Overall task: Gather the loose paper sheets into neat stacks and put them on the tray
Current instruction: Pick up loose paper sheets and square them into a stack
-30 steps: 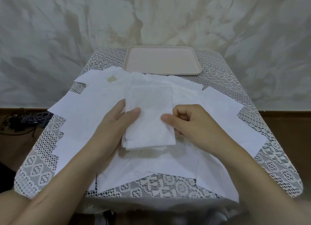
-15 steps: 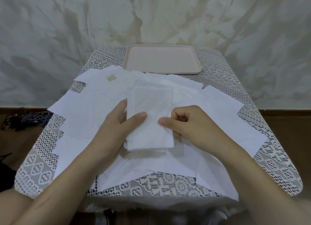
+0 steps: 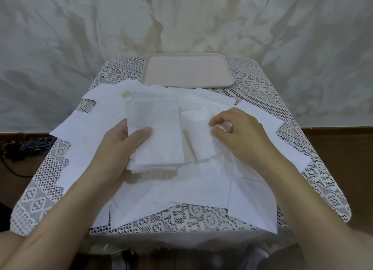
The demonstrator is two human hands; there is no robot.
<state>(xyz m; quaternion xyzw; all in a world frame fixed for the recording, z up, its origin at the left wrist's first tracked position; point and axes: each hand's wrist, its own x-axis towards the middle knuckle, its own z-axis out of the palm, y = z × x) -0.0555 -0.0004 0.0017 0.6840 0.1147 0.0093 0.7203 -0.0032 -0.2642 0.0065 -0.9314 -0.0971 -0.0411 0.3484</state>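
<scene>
My left hand (image 3: 119, 148) is gripping the stack (image 3: 159, 136) at frame centre, my right hand (image 3: 242, 136) pinching a loose sheet (image 3: 198, 132) beside it. I'm judging we're mid-gathering: that sheet is needing squaring onto the stack, the tray (image 3: 187, 72) waiting upper centre.

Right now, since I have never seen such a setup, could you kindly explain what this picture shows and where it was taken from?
There is no machine here: a person works with bare hands. The one picture comes from a camera worn on the head, looking forward and down. A table under a lace cloth is strewn with loose sheets; a tray sits at its far end. The left hand grips a stack, thumb on top. The right hand pinches the edge of a sheet beside the stack.
</scene>
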